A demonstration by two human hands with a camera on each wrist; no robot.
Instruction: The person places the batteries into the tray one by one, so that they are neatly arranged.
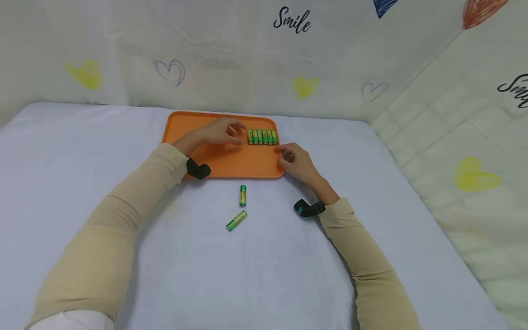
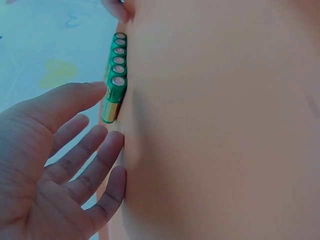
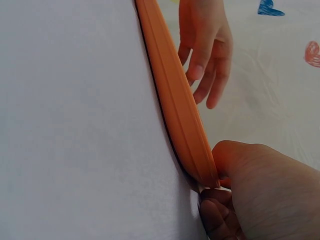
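Note:
Several green and yellow batteries (image 1: 262, 137) lie side by side in a row in the far right part of an orange tray (image 1: 243, 167). My left hand (image 1: 221, 131) hovers over the tray just left of the row. Its fingers are spread and loosely bent, with nothing between them; in the left wrist view the thumb (image 2: 82, 97) reaches the near end of the row (image 2: 116, 87). By the tray's right rim is my right hand (image 1: 299, 162), its index fingertip near the row's right end and its fingers loosely curled. Its thumb (image 3: 230, 152) overlaps the tray corner in the right wrist view.
Two loose batteries lie on the white cloth in front of the tray: one upright in view (image 1: 243, 196), one slanted (image 1: 237, 221). A white sheet (image 1: 231, 50) with printed hearts rises behind the table, and another (image 1: 462, 128) stands to the right.

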